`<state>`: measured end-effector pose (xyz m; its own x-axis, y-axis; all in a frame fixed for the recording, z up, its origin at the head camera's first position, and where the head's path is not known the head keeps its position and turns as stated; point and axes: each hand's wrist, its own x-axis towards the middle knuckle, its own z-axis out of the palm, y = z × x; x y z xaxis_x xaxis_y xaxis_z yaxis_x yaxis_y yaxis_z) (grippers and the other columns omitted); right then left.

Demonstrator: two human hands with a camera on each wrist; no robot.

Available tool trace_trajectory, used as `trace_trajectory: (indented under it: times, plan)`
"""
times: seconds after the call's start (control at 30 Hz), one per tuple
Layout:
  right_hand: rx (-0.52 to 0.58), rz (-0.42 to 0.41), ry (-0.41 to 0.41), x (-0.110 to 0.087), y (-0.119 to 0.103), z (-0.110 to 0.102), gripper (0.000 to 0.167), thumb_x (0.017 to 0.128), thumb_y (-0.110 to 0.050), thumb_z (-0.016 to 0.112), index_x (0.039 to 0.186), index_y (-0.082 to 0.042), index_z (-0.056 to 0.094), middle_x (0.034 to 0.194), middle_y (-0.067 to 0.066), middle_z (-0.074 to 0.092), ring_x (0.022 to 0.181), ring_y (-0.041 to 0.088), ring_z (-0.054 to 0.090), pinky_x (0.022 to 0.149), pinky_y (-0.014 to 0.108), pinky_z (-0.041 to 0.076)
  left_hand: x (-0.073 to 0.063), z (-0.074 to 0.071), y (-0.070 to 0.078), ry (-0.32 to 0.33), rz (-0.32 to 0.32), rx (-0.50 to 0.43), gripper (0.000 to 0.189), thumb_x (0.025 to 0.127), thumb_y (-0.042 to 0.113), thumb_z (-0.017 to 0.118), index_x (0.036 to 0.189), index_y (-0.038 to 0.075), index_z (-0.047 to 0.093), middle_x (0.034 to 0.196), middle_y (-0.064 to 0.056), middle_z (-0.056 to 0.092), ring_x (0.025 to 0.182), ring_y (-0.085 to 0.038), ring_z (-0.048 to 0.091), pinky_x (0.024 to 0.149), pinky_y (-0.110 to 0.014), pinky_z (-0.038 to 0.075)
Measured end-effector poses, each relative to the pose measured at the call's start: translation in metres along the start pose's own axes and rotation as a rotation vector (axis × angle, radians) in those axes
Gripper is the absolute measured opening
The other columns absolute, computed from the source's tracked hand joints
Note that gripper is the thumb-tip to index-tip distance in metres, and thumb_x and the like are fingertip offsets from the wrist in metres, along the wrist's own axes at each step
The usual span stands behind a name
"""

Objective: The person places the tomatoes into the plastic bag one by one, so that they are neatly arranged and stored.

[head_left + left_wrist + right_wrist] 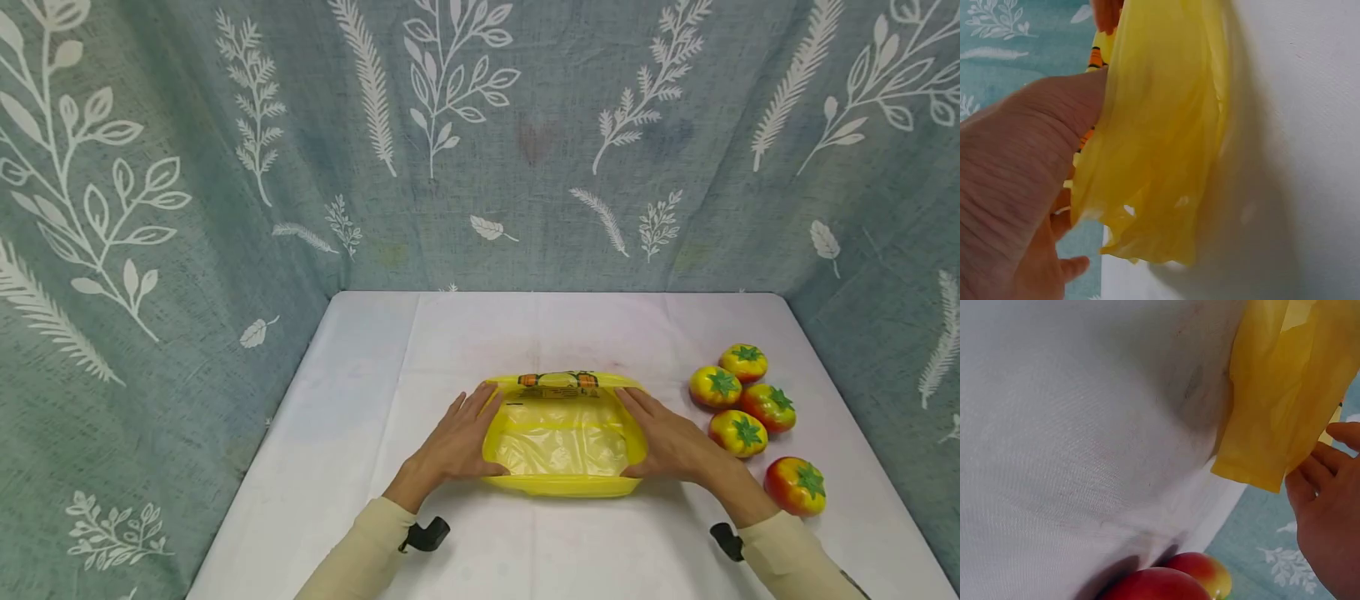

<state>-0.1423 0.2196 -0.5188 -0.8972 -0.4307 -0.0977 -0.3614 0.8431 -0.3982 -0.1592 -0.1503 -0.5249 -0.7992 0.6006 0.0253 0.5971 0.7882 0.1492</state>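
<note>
A yellow plastic bag point(562, 450) stands on the white-covered table with its mouth spread wide toward the head camera. Black and orange print shows along its far rim. At the bag's left side is my left hand point(461, 433), its fingers extended to the far rim and its thumb at the near rim. In the left wrist view the thumb tip is hidden behind the yellow film point(1160, 137). My right hand point(667, 437) mirrors this at the bag's right side, thumb and fingers spread apart. The right wrist view shows its fingers point(1316, 472) touching the bag's edge.
Right of the bag lie several red-and-yellow, tomato-like fruits with green leafy tops, one fruit point(797, 486) nearest the right forearm. A white cloth point(450, 333) covers the table. Patterned green-blue curtains point(480, 208) hang behind and at both sides.
</note>
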Motion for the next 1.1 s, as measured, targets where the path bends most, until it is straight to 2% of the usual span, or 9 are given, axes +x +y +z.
trace_trajectory:
  times: [0.2, 0.33, 0.47, 0.6, 0.8, 1.07, 1.1]
  plan:
    - [-0.005, -0.013, 0.026, -0.003, -0.003, -0.005, 0.120, 0.068, -0.055, 0.089, 0.159, -0.007, 0.028, 0.161, 0.021, 0.029, 0.135, 0.046, 0.046, 0.100, 0.060, 0.046, 0.000, 0.002, -0.001, 0.056, 0.030, -0.011, 0.116, 0.072, 0.066, 0.082, 0.158, 0.004, 0.033, 0.166, -0.011, 0.023, 0.154, -0.031, 0.014, 0.122, -0.050, 0.015]
    - [0.027, 0.006, 0.035, -0.009, -0.006, -0.010, 0.117, 0.070, -0.057, 0.088, 0.160, -0.010, 0.029, 0.160, 0.020, 0.032, 0.136, 0.045, 0.045, 0.101, 0.061, 0.045, 0.000, 0.002, -0.002, 0.081, -0.008, -0.013, 0.116, 0.072, 0.070, 0.079, 0.159, 0.008, 0.033, 0.168, -0.010, 0.014, 0.155, -0.033, 0.007, 0.122, -0.053, 0.013]
    - [0.064, 0.039, 0.059, -0.020, -0.007, -0.016, 0.115, 0.070, -0.058, 0.087, 0.160, -0.013, 0.031, 0.160, 0.019, 0.034, 0.138, 0.044, 0.043, 0.101, 0.063, 0.044, -0.002, 0.003, -0.004, 0.055, -0.087, -0.049, 0.118, 0.072, 0.072, 0.077, 0.160, 0.010, 0.030, 0.170, -0.013, 0.003, 0.155, -0.032, 0.002, 0.122, -0.054, 0.011]
    - [0.090, 0.073, 0.102, -0.032, -0.003, -0.021, 0.114, 0.071, -0.060, 0.086, 0.159, -0.012, 0.032, 0.160, 0.021, 0.033, 0.140, 0.046, 0.039, 0.101, 0.067, 0.041, -0.004, 0.005, -0.007, 0.007, -0.137, -0.070, 0.119, 0.074, 0.074, 0.073, 0.161, 0.010, 0.026, 0.169, -0.016, 0.002, 0.155, -0.031, 0.004, 0.122, -0.054, 0.010]
    - [0.126, 0.149, 0.165, -0.050, 0.008, -0.027, 0.118, 0.071, -0.062, 0.085, 0.162, -0.014, 0.025, 0.162, 0.022, 0.028, 0.142, 0.049, 0.032, 0.099, 0.070, 0.039, -0.005, 0.006, -0.008, -0.023, -0.152, -0.090, 0.122, 0.074, 0.074, 0.072, 0.162, 0.007, 0.021, 0.168, -0.017, 0.008, 0.155, -0.032, 0.009, 0.121, -0.057, 0.010]
    - [0.231, 0.297, 0.248, -0.085, 0.035, -0.039, 0.123, 0.076, -0.050, 0.087, 0.163, -0.008, 0.011, 0.162, 0.030, 0.017, 0.141, 0.058, 0.022, 0.095, 0.080, 0.029, -0.004, 0.007, -0.008, -0.029, -0.163, -0.075, 0.127, 0.074, 0.077, 0.071, 0.162, 0.004, 0.016, 0.168, -0.015, 0.015, 0.155, -0.031, 0.010, 0.120, -0.059, 0.012]
    - [0.238, 0.305, 0.272, -0.089, 0.039, -0.039, 0.122, 0.076, -0.048, 0.087, 0.163, -0.006, 0.011, 0.161, 0.032, 0.018, 0.139, 0.058, 0.025, 0.093, 0.079, 0.033, -0.003, 0.007, -0.008, -0.029, -0.163, -0.075, 0.128, 0.074, 0.077, 0.071, 0.162, 0.003, 0.015, 0.168, -0.015, 0.015, 0.155, -0.031, 0.010, 0.120, -0.059, 0.012]
